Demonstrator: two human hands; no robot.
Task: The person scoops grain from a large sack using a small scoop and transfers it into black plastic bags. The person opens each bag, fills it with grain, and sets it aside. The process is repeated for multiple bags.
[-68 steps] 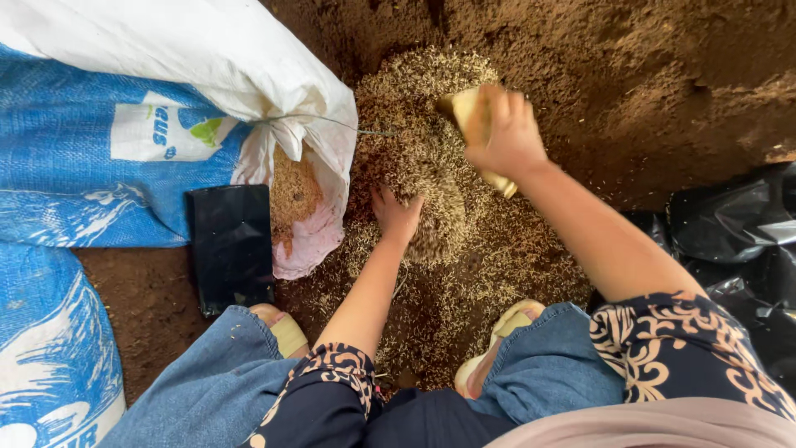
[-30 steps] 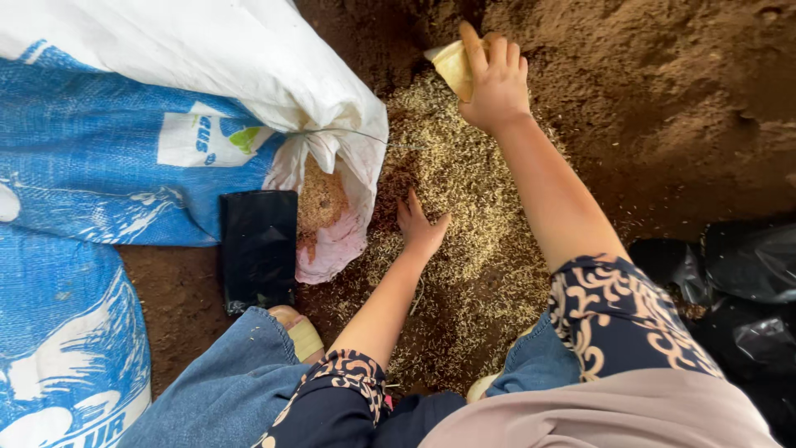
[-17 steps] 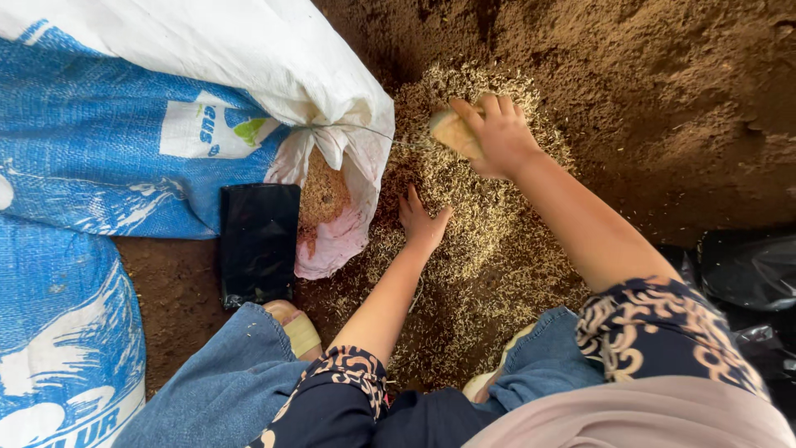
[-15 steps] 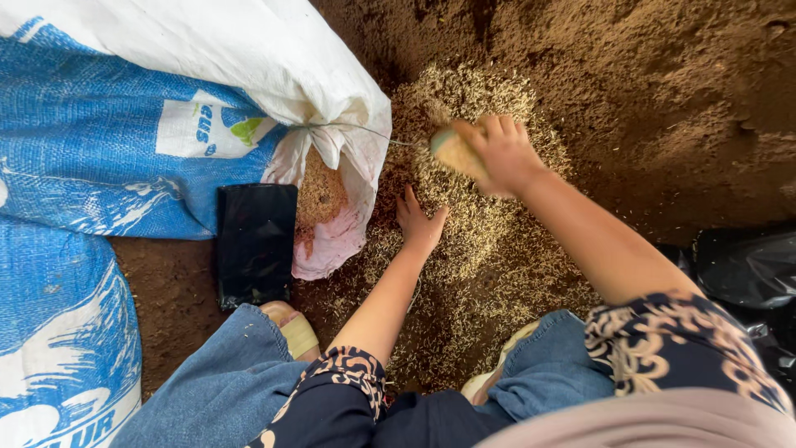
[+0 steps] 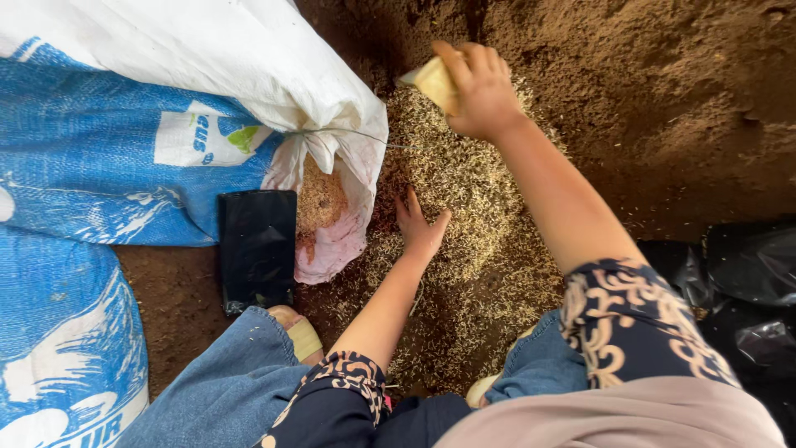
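Person squats over a spread of husks [image 5: 464, 216] on brown soil [image 5: 663, 108], seen from above. Right hand [image 5: 473, 87] is at the far edge of the spread, fingers curled round a pale yellow scoop-like piece [image 5: 427, 79], gripping it w/ its edge down against the husks. Left hand [image 5: 419, 228] lies flat in the middle of the spread, fingers splayed, palm on the husks, holding nothing.

Left of the hands a white sack [image 5: 332, 166] lies on its side w/ mouth open, husks showing inside & spilling toward the spread. Behind it, blue woven sacks [image 5: 99, 166]; a flat black bag [image 5: 257, 245] lies near the sack mouth. More black plastic [image 5: 746, 282] sits at far right.

Progress, as I judge it: a good lot of husk is already out on the soil, thick in the middle, thin & scattered near the feet. Sack isn't empty, and the husks look unmixed w/ the soil.
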